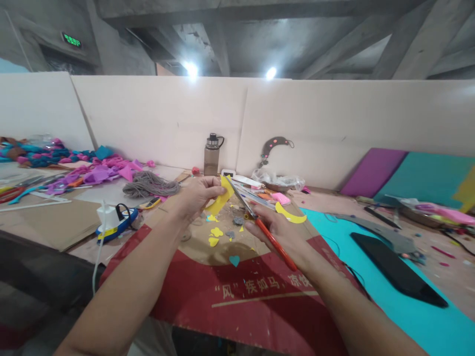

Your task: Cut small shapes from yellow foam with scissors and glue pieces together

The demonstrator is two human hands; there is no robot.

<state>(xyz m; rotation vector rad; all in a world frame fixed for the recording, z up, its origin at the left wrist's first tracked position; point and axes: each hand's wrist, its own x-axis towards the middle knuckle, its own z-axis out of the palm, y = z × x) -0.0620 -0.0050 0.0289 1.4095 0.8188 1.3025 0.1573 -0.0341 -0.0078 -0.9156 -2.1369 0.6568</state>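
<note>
Between the thumb and fingers of my left hand [203, 194] is a piece of yellow felt [219, 201], held up over the cardboard. My right hand [276, 227] is closed around red-handled scissors [270, 238], whose blades point up and left and meet the upper edge of the felt. Beneath my hands lie small yellow flower cutouts [216, 232], a yellow heart [213, 242], a teal heart [234, 260] and grey bits [230, 234]. A yellow crescent [291, 214] rests just right of my right hand.
A red-and-brown cardboard sheet [193, 291] covers the table's front. Left are a blue power strip [118, 225] and grey cord [150, 185]. A bottle [212, 155] stands by the white partition [163, 118]. Right, a black phone-like slab [397, 269] lies on a turquoise sheet [441, 326].
</note>
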